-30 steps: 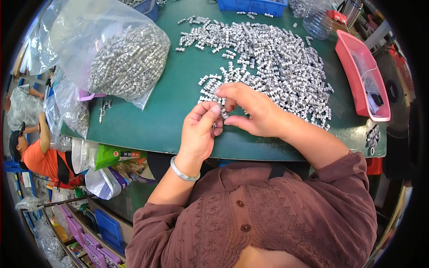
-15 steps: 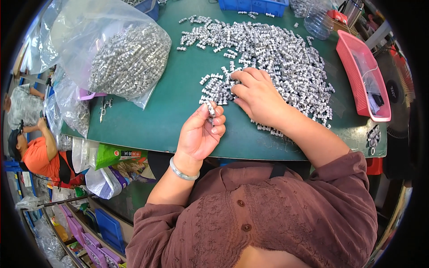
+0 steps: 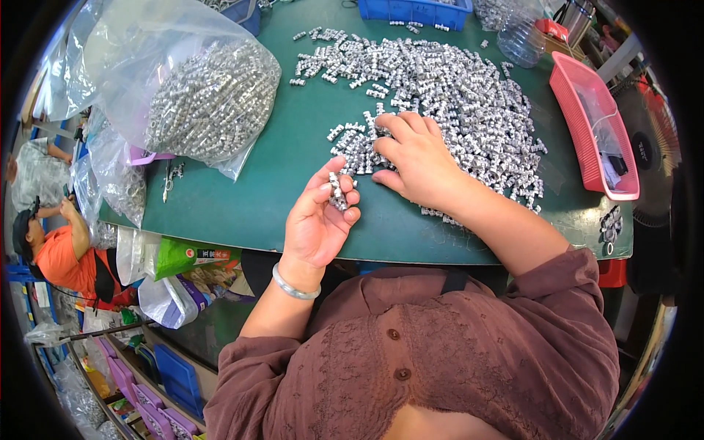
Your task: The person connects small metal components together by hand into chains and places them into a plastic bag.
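Observation:
A wide heap of small silver metal parts (image 3: 469,110) lies spread over a green table mat (image 3: 293,154). My left hand (image 3: 317,220) is raised near the mat's front edge, palm up, pinching a short stack of the silver parts (image 3: 336,192) between thumb and fingers. My right hand (image 3: 414,158) rests palm down on the near edge of the heap, fingers spread over loose parts. A silver bangle (image 3: 292,286) circles my left wrist.
A large clear bag of the same silver parts (image 3: 209,99) stands at the mat's left. A pink tray (image 3: 598,121) sits at the right, a blue bin (image 3: 418,11) at the back. Tweezers (image 3: 167,181) lie near the bag. Another person in orange (image 3: 51,253) sits far left.
My hands have separated: the right hand went from the left hand's fingers out onto the heap, and the left hand drew back toward me, holding its stack.

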A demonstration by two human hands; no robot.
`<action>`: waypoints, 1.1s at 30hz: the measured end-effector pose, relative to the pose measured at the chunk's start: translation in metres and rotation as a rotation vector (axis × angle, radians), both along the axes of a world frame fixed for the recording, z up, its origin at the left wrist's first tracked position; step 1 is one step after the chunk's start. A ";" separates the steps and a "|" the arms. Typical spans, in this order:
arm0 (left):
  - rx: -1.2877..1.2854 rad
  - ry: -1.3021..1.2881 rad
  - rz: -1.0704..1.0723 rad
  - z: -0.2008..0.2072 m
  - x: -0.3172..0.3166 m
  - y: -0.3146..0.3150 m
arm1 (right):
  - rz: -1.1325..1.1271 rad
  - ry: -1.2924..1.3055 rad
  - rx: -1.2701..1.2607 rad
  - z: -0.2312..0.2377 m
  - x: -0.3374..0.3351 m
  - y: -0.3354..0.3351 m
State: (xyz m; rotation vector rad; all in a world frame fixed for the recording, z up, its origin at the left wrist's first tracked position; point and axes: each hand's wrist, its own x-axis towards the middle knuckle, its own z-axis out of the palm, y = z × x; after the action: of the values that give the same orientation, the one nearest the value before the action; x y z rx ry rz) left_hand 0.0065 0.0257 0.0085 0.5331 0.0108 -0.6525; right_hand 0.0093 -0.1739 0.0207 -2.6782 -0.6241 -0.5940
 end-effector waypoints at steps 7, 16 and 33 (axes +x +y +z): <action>0.115 -0.007 0.038 -0.003 -0.002 -0.001 | -0.002 -0.002 0.034 -0.004 0.003 0.002; 0.416 -0.041 0.062 0.005 -0.001 -0.010 | 0.003 0.004 0.030 -0.005 0.004 0.002; 0.496 -0.125 0.100 0.006 0.001 -0.019 | 0.275 -0.059 0.238 0.000 0.004 -0.003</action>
State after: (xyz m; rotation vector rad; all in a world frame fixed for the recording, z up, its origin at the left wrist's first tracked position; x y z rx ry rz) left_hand 0.0071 0.0069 0.0143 1.0443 0.0833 -0.5160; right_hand 0.0132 -0.1767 0.0205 -2.3112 -0.8625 -0.6277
